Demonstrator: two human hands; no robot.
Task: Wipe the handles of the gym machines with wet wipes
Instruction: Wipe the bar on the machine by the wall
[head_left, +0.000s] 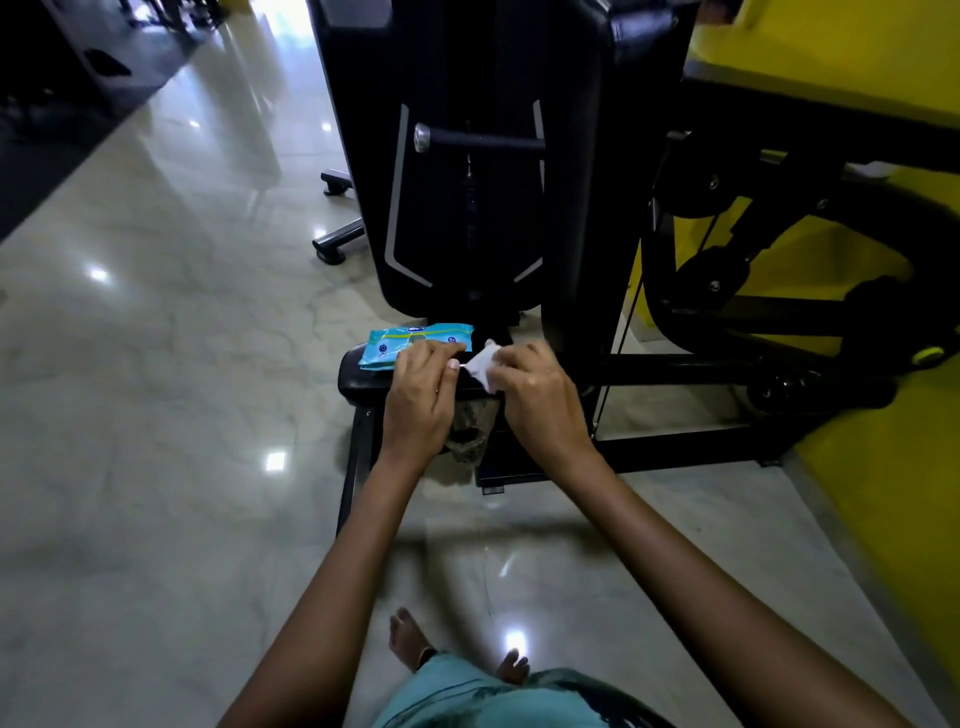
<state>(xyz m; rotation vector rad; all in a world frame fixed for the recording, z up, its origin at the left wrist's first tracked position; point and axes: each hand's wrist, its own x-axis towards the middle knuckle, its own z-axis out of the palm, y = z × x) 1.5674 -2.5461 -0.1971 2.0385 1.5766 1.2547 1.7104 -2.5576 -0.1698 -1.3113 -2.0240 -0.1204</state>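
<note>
Head view, looking down over a gym floor. We stand barefoot on polished, pale marble-patterned tiles (156, 415) that mirror the ceiling lights as bright spots; a dark mat (47, 145) covers the far left corner. Yellow wall (883, 519) runs along the right.

Ahead of us rises a black weight machine (467, 156) with grey trim lines and a horizontal bar handle (478, 139) capped in metal at its left end, well apart from our hands. To its right we see a black frame with pulleys (714, 283) and a cable.

Low in front sits a black padded seat (363, 376). On it lies a blue wet wipe pack (415, 344), just beside our left hand (421, 395). That hand's fingers curl and pinch one edge of a white wet wipe (482, 366); our right hand (540, 400) grips the other side, fingers curled around it. The wipe is held over the seat's edge, between both hands.

Below the hands hangs a crumpled clear plastic bag (470, 431) against the seat frame. Teal garment (478, 696) shows at the bottom edge.
</note>
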